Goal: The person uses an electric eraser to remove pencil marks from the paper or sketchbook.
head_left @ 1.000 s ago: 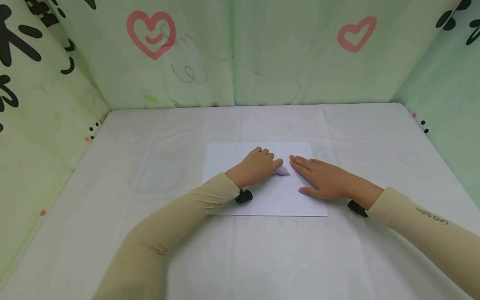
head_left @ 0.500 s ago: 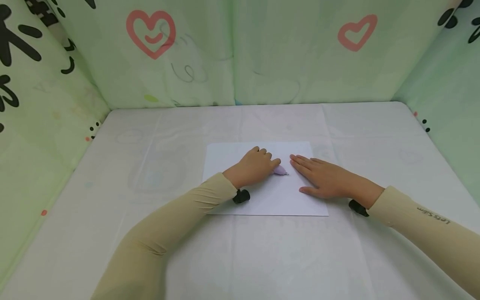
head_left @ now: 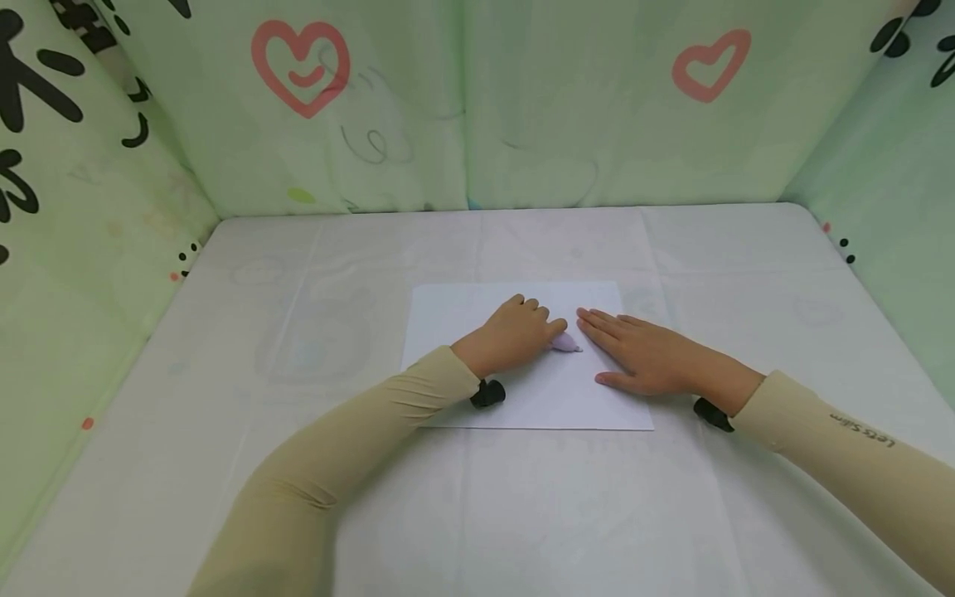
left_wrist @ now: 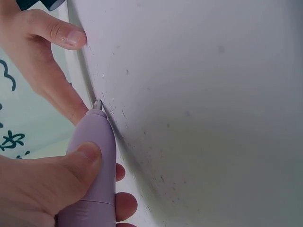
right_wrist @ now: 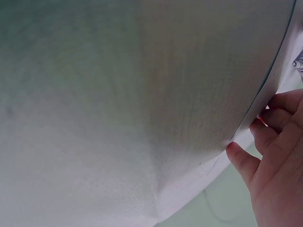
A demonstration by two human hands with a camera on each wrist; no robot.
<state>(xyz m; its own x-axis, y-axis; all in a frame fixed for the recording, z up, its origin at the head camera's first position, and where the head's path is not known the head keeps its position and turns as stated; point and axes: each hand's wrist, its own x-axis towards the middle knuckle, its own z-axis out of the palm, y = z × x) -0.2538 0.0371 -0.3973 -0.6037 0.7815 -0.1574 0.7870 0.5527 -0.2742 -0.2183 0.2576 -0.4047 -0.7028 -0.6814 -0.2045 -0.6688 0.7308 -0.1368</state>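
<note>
My left hand (head_left: 515, 333) grips a thick lavender pen-shaped tool (head_left: 567, 342) over the white sheet of paper (head_left: 522, 406). In the left wrist view, the thumb lies along the tool (left_wrist: 97, 175) and fingertips show on its other side. Its narrow grey tip points at the sheet and sits right at its surface, close to my right hand. My right hand (head_left: 645, 352) lies flat on the sheet's right part, fingers extended and thumb apart. In the right wrist view, the fingertips of the right hand (right_wrist: 279, 156) touch the paper. Small dark specks dot the paper (left_wrist: 199, 94) in the left wrist view.
The sheet lies on a table with a white cloth (head_left: 358, 274). Green printed curtains (head_left: 567, 99) with hearts and black marks stand around the back and sides. A black wrist camera (head_left: 488, 393) hangs under the left wrist and another black camera (head_left: 712, 414) under the right.
My left hand and the lavender tool shift slightly left, then back right and a little toward me, over the paper. My right hand stays in place.
</note>
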